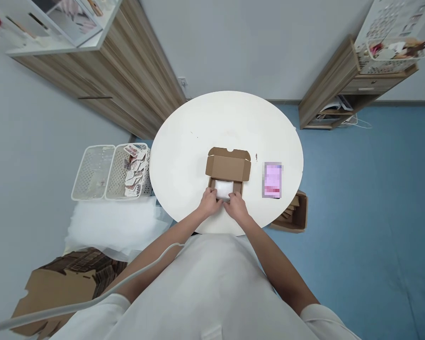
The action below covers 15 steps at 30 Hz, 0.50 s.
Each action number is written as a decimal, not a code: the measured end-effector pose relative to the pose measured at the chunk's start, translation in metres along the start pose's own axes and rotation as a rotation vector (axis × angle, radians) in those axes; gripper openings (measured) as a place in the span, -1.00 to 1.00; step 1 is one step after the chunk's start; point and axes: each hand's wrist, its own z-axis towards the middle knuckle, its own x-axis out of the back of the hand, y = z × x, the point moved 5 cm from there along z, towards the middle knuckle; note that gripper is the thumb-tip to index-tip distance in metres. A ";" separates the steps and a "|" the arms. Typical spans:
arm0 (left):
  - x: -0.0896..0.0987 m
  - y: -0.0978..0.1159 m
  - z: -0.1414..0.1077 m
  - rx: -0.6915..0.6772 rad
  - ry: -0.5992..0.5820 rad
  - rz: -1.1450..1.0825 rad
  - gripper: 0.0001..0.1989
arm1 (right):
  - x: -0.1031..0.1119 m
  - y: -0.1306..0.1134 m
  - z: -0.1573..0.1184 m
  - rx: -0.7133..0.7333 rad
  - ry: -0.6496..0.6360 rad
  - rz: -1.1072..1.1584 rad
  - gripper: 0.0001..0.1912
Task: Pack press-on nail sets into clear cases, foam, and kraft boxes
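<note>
On the white round table, an open brown cardboard box [228, 166] has its lid folded back, away from me. A white wrapped packet [224, 189] lies in the box's tray. My left hand [210, 203] is closed at the packet's near left corner, with its thumb pointing inward. At the near right corner, my right hand [236, 206] is closed on the packet in much the same way. Both hands also hide the box's front wall. What is inside the wrapping cannot be seen.
The white table [230, 118] carries a flat rectangle with a pixelated pink face [272, 180] at right. Two white plastic baskets [94, 172] stand at left, one holding small cards. Flattened cardboard [56, 293] is stacked lower left. A brown carton [299, 217] sits on the floor at right.
</note>
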 end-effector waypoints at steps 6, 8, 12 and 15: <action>0.016 -0.010 -0.006 0.025 0.156 -0.169 -0.63 | 0.018 0.001 -0.012 0.110 0.158 0.024 -0.64; 0.030 -0.022 -0.003 0.079 0.231 -0.249 -0.56 | 0.037 0.009 -0.013 0.130 0.245 0.087 -0.60; 0.058 -0.045 0.014 0.236 0.281 -0.497 -0.51 | 0.079 0.042 0.002 0.017 0.395 0.329 -0.41; 0.067 -0.051 0.032 0.278 0.201 -0.747 -0.46 | 0.094 0.065 0.025 -0.131 0.329 0.608 -0.37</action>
